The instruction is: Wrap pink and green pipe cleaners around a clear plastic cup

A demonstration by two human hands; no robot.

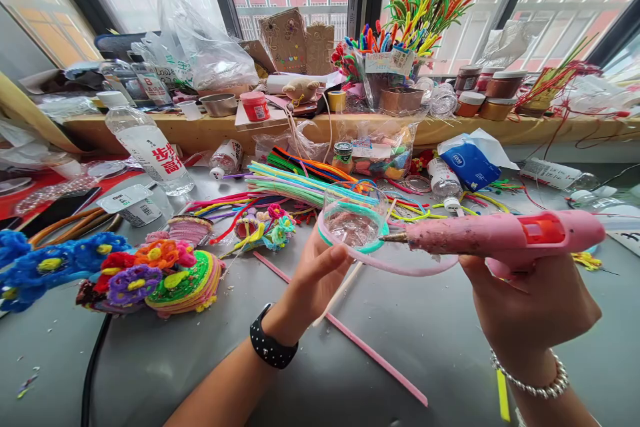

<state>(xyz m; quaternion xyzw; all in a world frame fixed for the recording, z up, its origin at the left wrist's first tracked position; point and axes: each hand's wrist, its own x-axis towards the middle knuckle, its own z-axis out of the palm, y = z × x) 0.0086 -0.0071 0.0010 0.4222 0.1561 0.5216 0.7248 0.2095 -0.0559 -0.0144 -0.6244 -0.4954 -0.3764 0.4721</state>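
My left hand (316, 278) grips a clear plastic bottle base (354, 220) wrapped with teal and pink pipe cleaners; a loose pink pipe cleaner (400, 267) curves off it to the right. My right hand (530, 307) is closed around the handle of a pink hot glue gun (500, 233), held level. Its metal nozzle points left and touches the wrapped rim. Both are raised above the grey table (150, 360).
Finished pipe-cleaner flowers (165, 273) and blue ones (45, 267) lie at left. A water bottle (145, 143), loose pipe cleaners (295, 180), a tissue pack (467, 161) and jars (495, 93) crowd the back. A pink pipe cleaner (370, 353) and a black cable (93, 367) lie near me.
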